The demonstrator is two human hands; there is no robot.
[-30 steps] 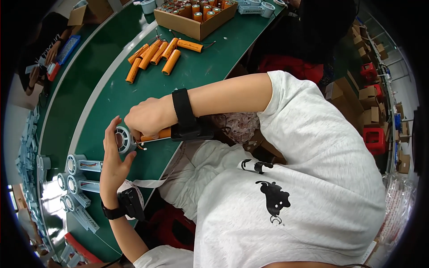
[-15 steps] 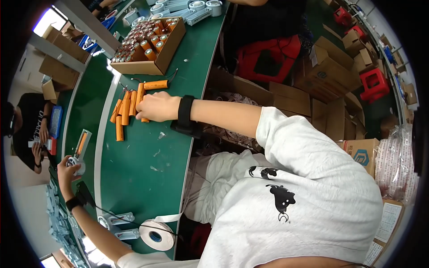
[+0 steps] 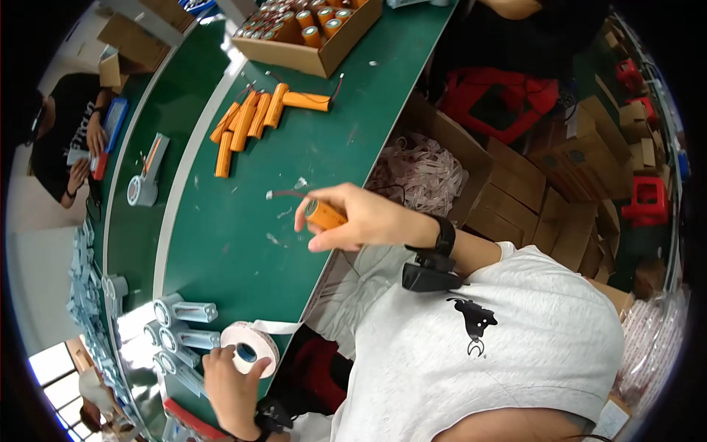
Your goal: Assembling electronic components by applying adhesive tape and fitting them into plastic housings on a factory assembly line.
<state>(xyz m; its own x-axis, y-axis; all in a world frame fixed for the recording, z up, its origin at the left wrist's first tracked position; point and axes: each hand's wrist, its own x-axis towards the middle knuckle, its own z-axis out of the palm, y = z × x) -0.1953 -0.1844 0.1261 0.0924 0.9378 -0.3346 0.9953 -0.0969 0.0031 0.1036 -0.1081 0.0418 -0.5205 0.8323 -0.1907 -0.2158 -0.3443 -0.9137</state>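
Right hand (image 3: 368, 217) is over the near edge of the green tabletop (image 3: 221, 250), fingers (image 3: 313, 202) curled around an orange cylindrical cell (image 3: 325, 214). The cell is held clear of the surface, and a thin wire lead (image 3: 283, 194) runs off its end to the left. Black wristband (image 3: 445, 236) on that wrist, with a small black device (image 3: 431, 274) hanging just below it.

Left hand (image 3: 232, 379) is low in the view at the tabletop's near edge, fingers wrapped over a white tape roll (image 3: 248, 348), thumb on its right side. A loose tail of tape trails right off the roll. Grey plastic housings (image 3: 184, 313) lie just left of the roll.

Further up the tabletop: a cluster of loose orange cells (image 3: 247, 121), most lying side by side, one (image 3: 305, 101) lying crosswise at the right end. Behind them is an open cardboard box (image 3: 324, 55) packed with upright cells. One more grey housing (image 3: 145, 177) with an orange cell in it sits on the far green strip.

Another person in a black top (image 3: 62, 136) is seated at upper left, hands on a small object. Cardboard boxes (image 3: 545, 199) are stacked on the floor to the right.
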